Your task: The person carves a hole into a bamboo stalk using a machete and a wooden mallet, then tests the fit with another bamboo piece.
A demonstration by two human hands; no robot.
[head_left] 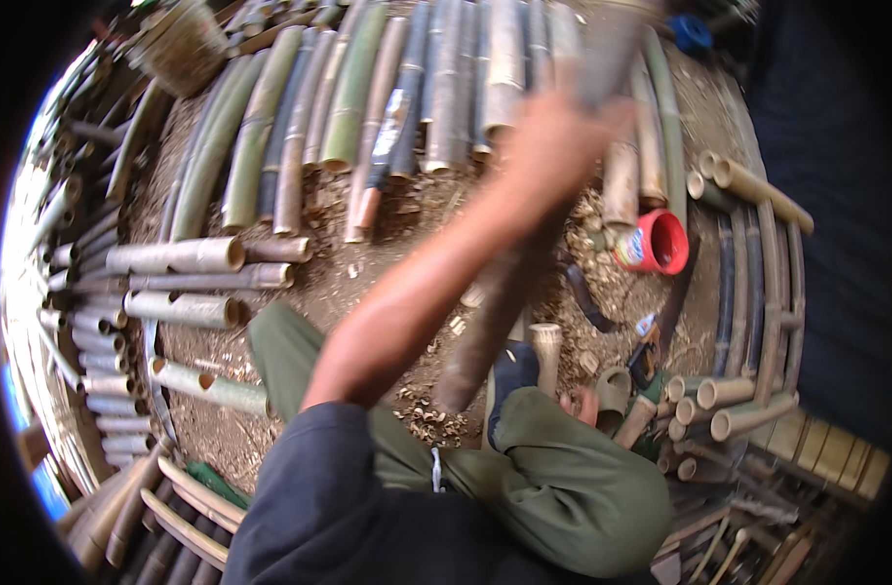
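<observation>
My left arm reaches across from the lower left, and my left hand (563, 146) is smeared by motion. It looks closed round a long dark bamboo pole (509, 302), slanting from the ground between my legs to the upper right. The pole's lower end is by my foot in a dark blue covering (514, 375). My right hand does not show plainly; a small skin-coloured shape (580, 404) beside a greenish sandal (613, 395) cannot be made out. A short pale bamboo piece (546, 351) stands near the foot. A saw with a dark handle (645, 361) lies to the right.
Rows of bamboo poles (353, 97) lie ahead. Notched bamboo lengths (178, 256) are on the left, beside a pile of cut pieces (105, 366). A red container (653, 242) lies tipped among shavings. Bamboo racks (768, 292) stand right. A bucket (180, 47) is far left.
</observation>
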